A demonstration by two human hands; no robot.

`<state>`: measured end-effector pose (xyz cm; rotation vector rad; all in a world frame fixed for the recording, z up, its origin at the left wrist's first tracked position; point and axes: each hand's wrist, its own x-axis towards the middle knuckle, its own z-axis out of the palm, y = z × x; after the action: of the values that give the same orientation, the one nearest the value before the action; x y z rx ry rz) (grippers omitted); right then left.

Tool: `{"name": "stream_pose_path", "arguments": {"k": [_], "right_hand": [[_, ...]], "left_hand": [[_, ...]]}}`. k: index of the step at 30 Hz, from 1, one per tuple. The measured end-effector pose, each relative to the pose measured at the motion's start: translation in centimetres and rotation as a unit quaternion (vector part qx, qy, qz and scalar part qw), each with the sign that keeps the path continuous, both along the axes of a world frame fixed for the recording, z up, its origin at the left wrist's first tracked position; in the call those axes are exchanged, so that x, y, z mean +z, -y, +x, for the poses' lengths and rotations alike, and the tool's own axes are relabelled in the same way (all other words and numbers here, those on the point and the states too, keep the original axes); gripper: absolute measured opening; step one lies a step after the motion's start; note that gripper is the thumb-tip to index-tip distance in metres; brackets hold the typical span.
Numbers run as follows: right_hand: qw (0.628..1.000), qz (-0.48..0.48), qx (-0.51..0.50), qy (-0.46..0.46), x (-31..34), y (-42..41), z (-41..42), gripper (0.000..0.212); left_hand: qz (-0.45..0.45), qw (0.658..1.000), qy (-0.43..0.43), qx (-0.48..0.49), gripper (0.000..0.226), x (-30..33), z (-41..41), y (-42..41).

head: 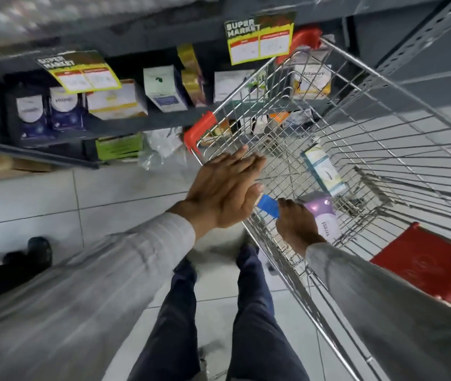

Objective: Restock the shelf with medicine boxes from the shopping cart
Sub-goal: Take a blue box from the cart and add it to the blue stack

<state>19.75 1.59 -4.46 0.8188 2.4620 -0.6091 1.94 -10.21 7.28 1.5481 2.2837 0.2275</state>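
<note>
The right hand (297, 225) reaches down inside the shopping cart (383, 149) and closes on a purple and white box (324, 215) with a blue end, near the cart's near corner. The left hand (224, 188) hovers flat with fingers spread wide, holding nothing, just above the cart's rim. To do this pick well, grip the box across its narrow sides, lift it straight up clear of the wire wall, then hand it across to the shelf (125, 125), where other boxes stand upright in a row. A pale box (323, 169) lies deeper in the cart, waiting its turn.
</note>
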Motion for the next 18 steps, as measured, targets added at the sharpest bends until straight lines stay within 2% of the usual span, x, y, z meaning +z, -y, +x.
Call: {"name": "stream_pose_path", "arguments": {"k": [5,11,14,18], "right_hand": [[0.998,0.037,-0.023,-0.046,8.0,-0.7,-0.1,0.029],[0.984,0.13,-0.052,-0.107,22.2,-0.7,-1.1,0.048],[0.963,0.183,-0.055,-0.19,28.9,-0.5,-2.4,0.058],[0.915,0.252,-0.03,-0.314,37.9,0.3,-6.1,0.058]], "left_hand": [[-0.001,0.998,0.046,0.032,0.064,2.7,0.2,0.5],[0.136,0.989,0.012,0.06,0.058,12.1,-1.8,1.8],[0.209,0.975,-0.005,0.079,0.057,17.5,-3.6,2.8],[0.3,0.947,-0.072,0.091,0.056,25.3,-7.0,5.1]]}}
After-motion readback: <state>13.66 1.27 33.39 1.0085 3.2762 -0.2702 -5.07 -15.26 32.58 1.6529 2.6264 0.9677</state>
